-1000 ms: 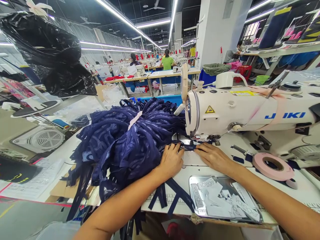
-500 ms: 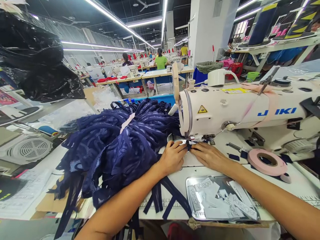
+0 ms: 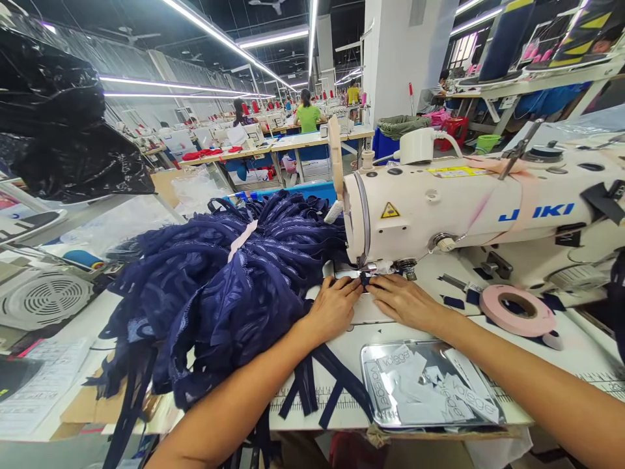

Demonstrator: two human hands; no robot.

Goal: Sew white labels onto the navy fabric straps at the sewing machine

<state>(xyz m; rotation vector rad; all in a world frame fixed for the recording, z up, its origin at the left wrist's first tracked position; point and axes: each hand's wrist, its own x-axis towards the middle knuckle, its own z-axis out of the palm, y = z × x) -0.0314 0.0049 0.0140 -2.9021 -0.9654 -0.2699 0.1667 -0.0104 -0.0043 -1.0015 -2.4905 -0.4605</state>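
At the needle of a white sewing machine (image 3: pixel 410 215), a small piece of navy fabric (image 3: pixel 364 280) lies under the presser foot area. My left hand (image 3: pixel 334 303) presses and guides it from the left, fingers together. From the right, my right hand (image 3: pixel 401 298) pins the same piece, its fingertips close to the left ones. Most of the piece is hidden by the fingers and the machine head. Beside my left forearm rises a large heap of navy lace-edged garments (image 3: pixel 215 312), tied with a pale strip (image 3: pixel 243 241). Navy straps (image 3: pixel 336 374) trail from it across the table.
A metal tray (image 3: pixel 367 404) of printed white labels (image 3: pixel 420 391) sits at the table's front edge. A pink tape roll (image 3: pixel 493 312) lies right of the hands, near navy scraps (image 3: pixel 454 302). A black plastic bag (image 3: pixel 63 124) hangs at upper left. Other people work at benches behind.
The whole view has shifted slightly to the left as the camera turned. Both hands stay at the needle on the navy fabric, with only slight finger movement.
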